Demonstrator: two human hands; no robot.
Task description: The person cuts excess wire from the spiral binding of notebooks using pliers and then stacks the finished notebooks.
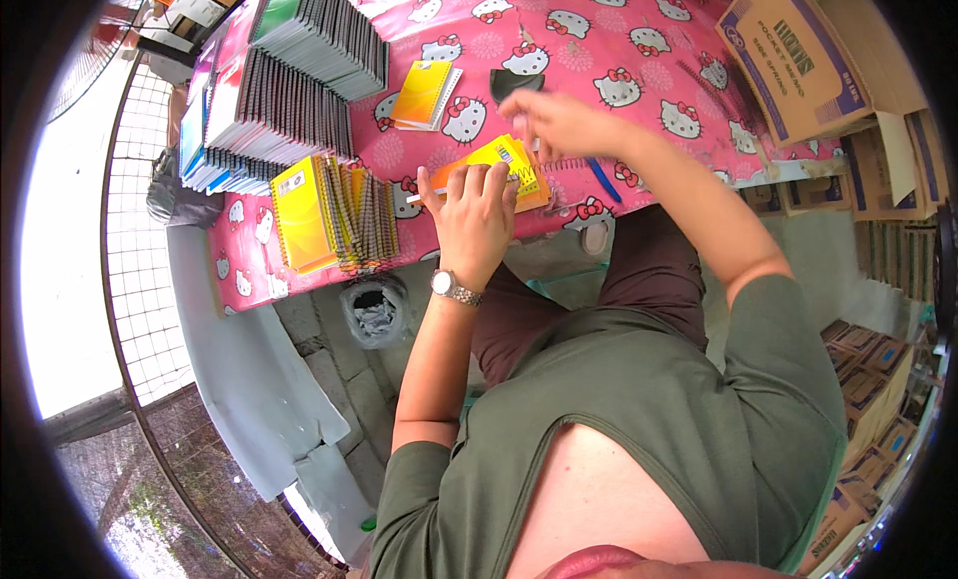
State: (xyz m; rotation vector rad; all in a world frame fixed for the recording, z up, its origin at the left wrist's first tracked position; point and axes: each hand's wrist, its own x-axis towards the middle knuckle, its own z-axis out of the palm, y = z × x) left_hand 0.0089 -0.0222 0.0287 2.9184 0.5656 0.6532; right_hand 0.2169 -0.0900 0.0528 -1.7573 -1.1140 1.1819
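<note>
A yellow and orange notebook [511, 160] lies tilted near the table's front edge. My left hand [467, 212] grips its near left side, the fingers laid over the cover and the thumb at the left edge. A coil of spiral wire [561, 164] sticks out to the right from the notebook's holed edge. Just above that edge hovers my right hand [559, 123], its fingers bent and smeared by motion; whether they pinch anything is unclear. Beside the wire lies a blue pen-like tool [604, 180]. A dark pouch-like object [516, 83] sits behind my right hand.
Yellow spiral notebooks [304, 215] stand stacked at the left front. Behind them rise tall stacks of spiral notebooks [284, 105]. Another yellow notebook [423, 92] lies on the pink patterned tablecloth [569, 55]. A cardboard box [793, 65] stands far right; a lined bin [374, 312] is below the table.
</note>
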